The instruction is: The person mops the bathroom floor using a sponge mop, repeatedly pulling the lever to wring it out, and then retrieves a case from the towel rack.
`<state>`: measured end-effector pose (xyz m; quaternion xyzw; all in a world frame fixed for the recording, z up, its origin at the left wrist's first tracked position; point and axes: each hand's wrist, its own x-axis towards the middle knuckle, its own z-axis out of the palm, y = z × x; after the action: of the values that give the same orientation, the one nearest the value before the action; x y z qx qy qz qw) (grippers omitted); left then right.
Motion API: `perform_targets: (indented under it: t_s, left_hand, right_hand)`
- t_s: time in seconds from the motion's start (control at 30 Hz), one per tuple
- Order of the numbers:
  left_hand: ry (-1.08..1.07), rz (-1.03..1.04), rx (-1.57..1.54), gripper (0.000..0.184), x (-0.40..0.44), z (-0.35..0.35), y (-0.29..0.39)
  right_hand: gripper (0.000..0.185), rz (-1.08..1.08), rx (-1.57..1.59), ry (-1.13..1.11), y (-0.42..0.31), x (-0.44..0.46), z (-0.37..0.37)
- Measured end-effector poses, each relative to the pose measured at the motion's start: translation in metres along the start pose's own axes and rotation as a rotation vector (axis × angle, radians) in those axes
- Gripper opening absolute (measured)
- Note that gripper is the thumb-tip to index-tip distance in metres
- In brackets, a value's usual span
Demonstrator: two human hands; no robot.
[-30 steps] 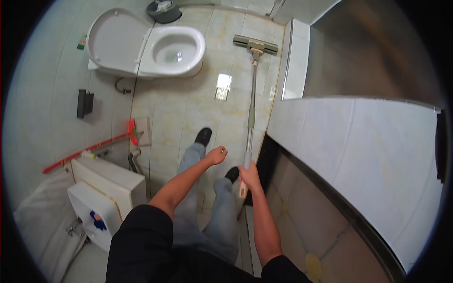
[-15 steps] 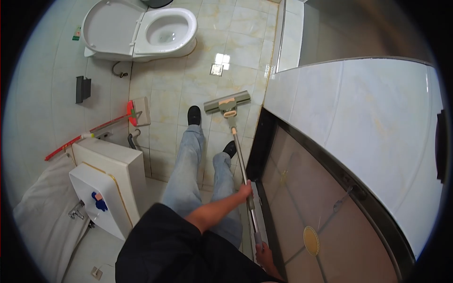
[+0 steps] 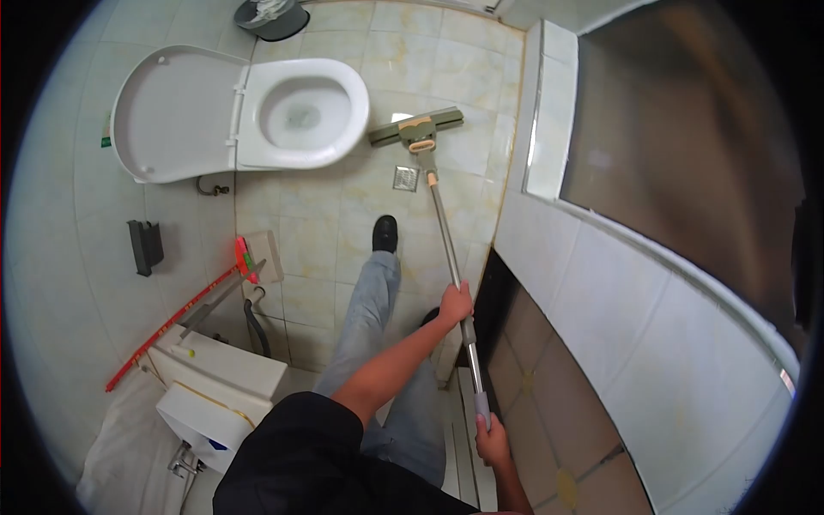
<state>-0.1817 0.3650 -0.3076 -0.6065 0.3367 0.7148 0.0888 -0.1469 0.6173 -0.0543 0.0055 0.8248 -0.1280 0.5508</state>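
Note:
A sponge mop (image 3: pixel 418 130) with a wide grey-green head and a long metal pole reaches across the tiled floor. Its head rests on the tiles beside the toilet bowl (image 3: pixel 350 120), just beyond the square floor drain (image 3: pixel 406 178). My left hand (image 3: pixel 457 305) is closed around the middle of the pole. Lower down, at the grey grip near the pole's end, my right hand (image 3: pixel 493 440) is wrapped on it. The pole slants from the lower right up to the head.
A grey bin (image 3: pixel 273 19) stands beyond the toilet. Along the left wall are a red-handled broom (image 3: pixel 184 322), a black wall holder (image 3: pixel 146 247) and a white washbasin (image 3: pixel 193 425). To the right are a tiled ledge (image 3: pixel 601 249) and a door (image 3: pixel 558 403) with a dark frame.
The mop head has moved farther forward, from before the floor drain to past it. Both hands still grip the pole, and my view has shifted forward, bringing more of the bin in.

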Motion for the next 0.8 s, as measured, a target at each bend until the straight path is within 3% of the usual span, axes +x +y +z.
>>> perform_targets:
  t_s: [0.07,0.17,0.27,0.33,0.43,0.5,0.6,0.8]
  left_hand:
    - [0.032,0.027,0.035,0.048,0.041,-0.025,0.051]
    - [0.061,0.144,0.048,0.051,0.106,-0.059,0.131]
    - [0.076,0.222,-0.060,0.050,0.146,-0.096,0.222]
    - [0.100,0.262,-0.031,0.049,0.154,-0.115,0.256]
    - [0.029,0.157,-0.128,0.047,0.122,-0.153,0.320]
    - [-0.108,0.180,-0.220,0.049,0.121,-0.169,0.322]
    - [-0.141,0.238,-0.211,0.048,0.107,-0.185,0.318]
    - [-0.205,0.147,-0.043,0.039,0.096,-0.154,0.273]
  right_hand:
    - [0.035,-0.021,0.046,-0.046,-0.045,0.034,0.008]
    - [0.045,0.085,0.016,-0.122,-0.198,0.067,-0.016]
    - [0.048,0.033,-0.023,-0.122,-0.302,0.112,-0.028]
    - [0.050,-0.040,-0.036,-0.123,-0.359,0.147,-0.033]
    - [0.051,-0.083,-0.049,-0.150,-0.432,0.202,-0.021]
    - [0.049,-0.136,-0.028,-0.149,-0.450,0.202,-0.004]
    - [0.041,-0.249,-0.002,-0.165,-0.440,0.176,0.005]
    - [0.028,-0.079,0.034,-0.246,-0.365,0.066,-0.036]
